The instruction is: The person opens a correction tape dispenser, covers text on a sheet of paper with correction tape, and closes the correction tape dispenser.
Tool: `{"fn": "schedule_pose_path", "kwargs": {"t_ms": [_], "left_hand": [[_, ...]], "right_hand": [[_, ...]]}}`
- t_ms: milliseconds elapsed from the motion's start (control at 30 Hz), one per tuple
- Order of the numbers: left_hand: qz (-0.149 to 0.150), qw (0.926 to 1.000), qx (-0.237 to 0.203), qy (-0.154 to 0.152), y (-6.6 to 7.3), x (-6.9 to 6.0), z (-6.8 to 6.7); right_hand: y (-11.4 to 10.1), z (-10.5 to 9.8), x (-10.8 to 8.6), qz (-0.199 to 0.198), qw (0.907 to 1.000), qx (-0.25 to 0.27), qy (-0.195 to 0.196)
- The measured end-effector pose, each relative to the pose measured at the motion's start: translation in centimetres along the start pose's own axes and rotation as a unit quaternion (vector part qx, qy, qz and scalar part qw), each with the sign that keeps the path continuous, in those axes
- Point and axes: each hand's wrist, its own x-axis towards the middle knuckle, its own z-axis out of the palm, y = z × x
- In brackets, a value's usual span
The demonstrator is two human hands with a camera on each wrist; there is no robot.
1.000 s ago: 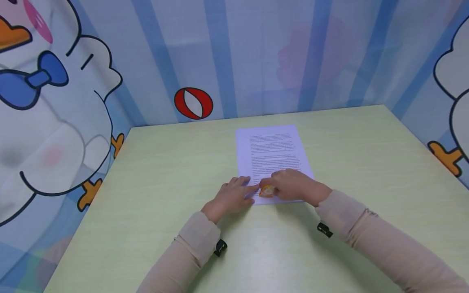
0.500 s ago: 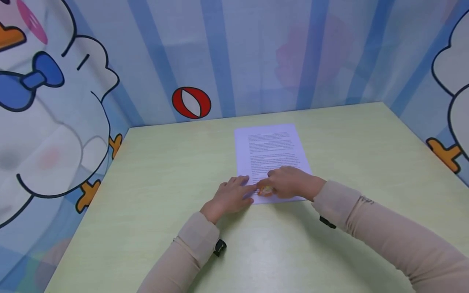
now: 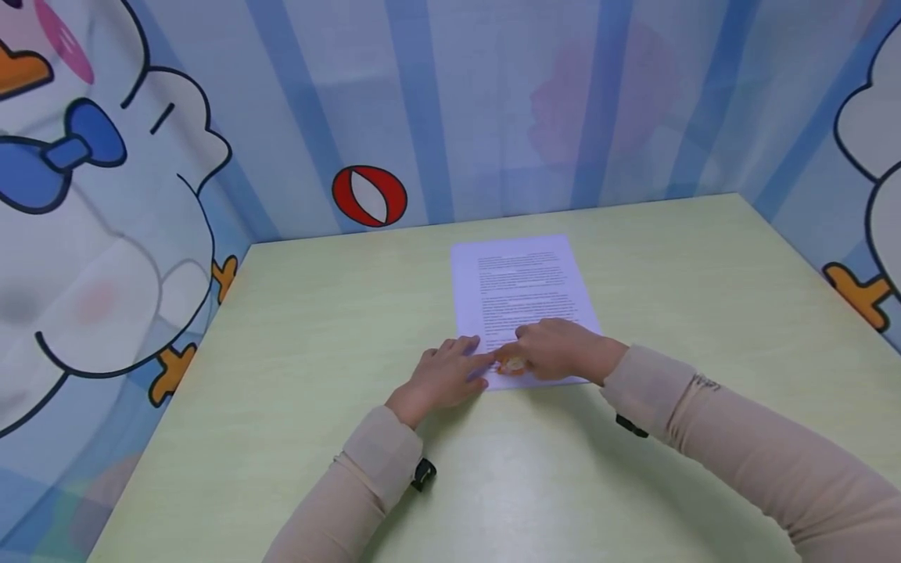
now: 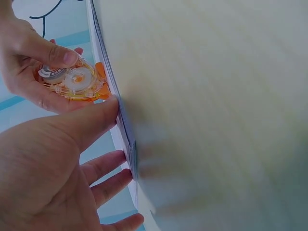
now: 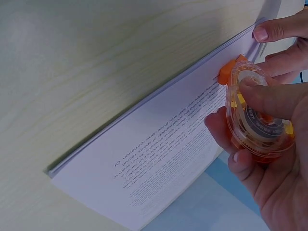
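A see-through orange correction tape dispenser (image 5: 262,122) with a white reel is gripped by my right hand (image 3: 556,349), the thumb pressed on its side. Its orange tip (image 5: 230,71) is down at the printed paper (image 3: 524,289), low on the page. Whether the tip touches the sheet is hard to tell. My left hand (image 3: 445,375) lies at the paper's lower left corner with its fingers extended, holding the sheets down. In the left wrist view the left thumb (image 4: 103,115) sits close beside the dispenser (image 4: 77,79). The text under the dispenser is hidden.
The paper appears to be a thin stack on a pale wood-look table (image 3: 338,313). Blue striped walls (image 3: 479,117) with cartoon prints enclose the table at the back and both sides. Each sleeve carries a small black clip-like piece (image 3: 424,474).
My right hand has shifted very slightly up and left with the dispenser, and its forearm has turned a little. The left hand stays in place on the paper.
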Motion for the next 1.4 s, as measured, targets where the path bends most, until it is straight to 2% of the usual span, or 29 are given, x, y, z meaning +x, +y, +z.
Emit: {"fn": "schedule_pose_path", "kwargs": {"t_ms": [300, 533, 1400], "left_hand": [[-0.010, 0.9999, 0.010, -0.004, 0.15, 0.40, 0.20], [-0.005, 0.9999, 0.009, -0.001, 0.17, 0.31, 0.34], [-0.009, 0.9999, 0.014, -0.004, 0.29, -0.02, 0.20]], "right_hand": [[0.21, -0.05, -0.17, 0.004, 0.9999, 0.002, -0.009], [0.21, -0.06, -0.14, 0.012, 0.9997, 0.010, -0.019], [0.78, 0.06, -0.94, -0.015, 0.9998, -0.011, 0.007]]}}
